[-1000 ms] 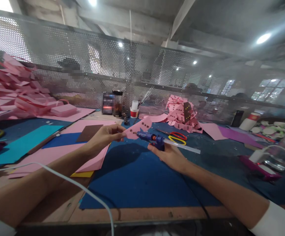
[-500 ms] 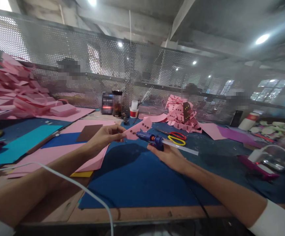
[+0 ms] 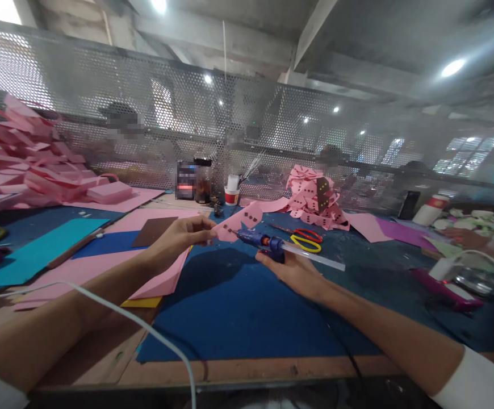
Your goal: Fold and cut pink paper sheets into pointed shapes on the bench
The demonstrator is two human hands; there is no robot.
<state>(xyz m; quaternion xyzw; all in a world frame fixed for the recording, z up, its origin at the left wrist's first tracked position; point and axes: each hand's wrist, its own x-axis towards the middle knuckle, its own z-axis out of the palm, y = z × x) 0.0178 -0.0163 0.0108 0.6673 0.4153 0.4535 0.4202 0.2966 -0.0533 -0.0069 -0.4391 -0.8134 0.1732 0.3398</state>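
Observation:
My left hand [image 3: 195, 231] pinches the near end of a pink paper strip [image 3: 253, 212] that carries small dark brown squares. The strip is held in the air above the blue mat [image 3: 238, 318]. My right hand [image 3: 293, 267] is wrapped round a blue glue gun [image 3: 255, 239], with a clear glue stick [image 3: 315, 257] jutting from its back. The gun's nozzle points left at the strip, close to the brown squares; whether it touches cannot be made out. Scissors [image 3: 309, 241] with red and yellow handles lie just beyond the gun.
A heap of dotted pink strips [image 3: 313, 196] stands at the back, and a larger pink pile [image 3: 25, 156] at the left. Coloured sheets, one turquoise [image 3: 51, 250], lie left. A paper cup [image 3: 231, 194] stands behind. A white cable [image 3: 145, 324] crosses the near left. Someone's hand reaches in at right.
My hands, the strip and the glue gun hold almost the same position. At the far right, another person's hand has come in over the pale pieces.

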